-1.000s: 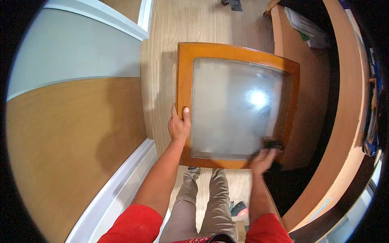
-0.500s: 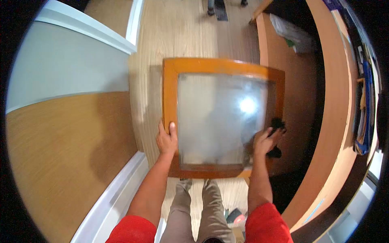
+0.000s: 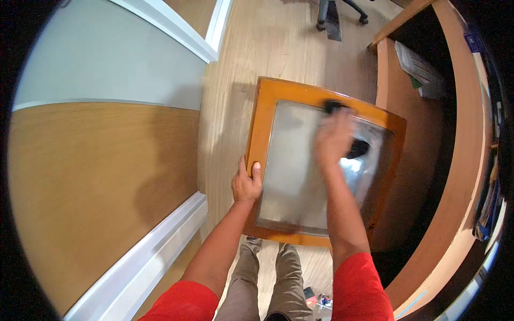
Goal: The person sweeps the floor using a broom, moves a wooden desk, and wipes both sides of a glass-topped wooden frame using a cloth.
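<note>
An orange-brown wooden frame (image 3: 262, 125) with a glass pane (image 3: 294, 166) is held up in front of my legs, slightly tilted. My left hand (image 3: 247, 184) grips its left side, thumb on the front face and fingers behind the edge. Over the upper part of the pane is my right hand (image 3: 334, 136), blurred by motion, with a black cloth (image 3: 357, 148) under it. Parts of the cloth show above the fingers, at the top rail, and to the right of the palm. A bright reflection lies on the glass below the cloth.
A partition (image 3: 107, 160) with white trim stands on the left. On the right is a wooden desk (image 3: 463, 160), with a plastic-wrapped bundle (image 3: 417, 67) beneath it. Chair wheels (image 3: 321, 25) rest on the floor at the top. Small items (image 3: 323, 300) lie near my feet.
My right hand has moved with the black cloth from the frame's lower right side up to its top rail. The left hand keeps its hold, and the frame looks more tilted.
</note>
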`<state>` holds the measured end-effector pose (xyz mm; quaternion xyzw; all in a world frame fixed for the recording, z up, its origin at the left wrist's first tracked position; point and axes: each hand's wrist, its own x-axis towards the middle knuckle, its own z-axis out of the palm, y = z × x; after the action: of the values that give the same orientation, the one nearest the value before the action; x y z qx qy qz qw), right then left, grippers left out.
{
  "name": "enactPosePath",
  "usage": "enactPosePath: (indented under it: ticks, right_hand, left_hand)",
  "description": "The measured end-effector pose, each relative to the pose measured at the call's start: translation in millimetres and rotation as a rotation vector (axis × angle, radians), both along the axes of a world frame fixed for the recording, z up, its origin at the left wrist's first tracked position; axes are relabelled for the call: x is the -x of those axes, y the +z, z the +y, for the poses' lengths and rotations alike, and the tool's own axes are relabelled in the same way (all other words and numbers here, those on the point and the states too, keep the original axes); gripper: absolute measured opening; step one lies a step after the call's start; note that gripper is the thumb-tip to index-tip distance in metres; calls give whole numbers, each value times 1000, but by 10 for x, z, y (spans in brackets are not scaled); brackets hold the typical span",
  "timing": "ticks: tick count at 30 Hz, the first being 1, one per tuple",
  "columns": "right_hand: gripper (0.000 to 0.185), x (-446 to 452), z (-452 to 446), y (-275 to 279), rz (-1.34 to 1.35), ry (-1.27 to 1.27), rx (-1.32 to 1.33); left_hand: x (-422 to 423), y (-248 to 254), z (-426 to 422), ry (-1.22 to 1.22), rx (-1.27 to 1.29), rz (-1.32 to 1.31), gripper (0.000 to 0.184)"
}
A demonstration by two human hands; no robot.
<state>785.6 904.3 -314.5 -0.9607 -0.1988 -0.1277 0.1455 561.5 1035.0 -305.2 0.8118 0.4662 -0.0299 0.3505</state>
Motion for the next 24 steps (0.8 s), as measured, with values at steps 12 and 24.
enactPosePath:
  ticks: [12,24]
  right_hand:
    - [40,-10,726,178,86,516,-165]
    - [48,1050,-170,486,462,372,-87]
  left_hand:
    - [53,15,9,24,83,7,62]
    - [38,-164,16,118,141,-39,59]
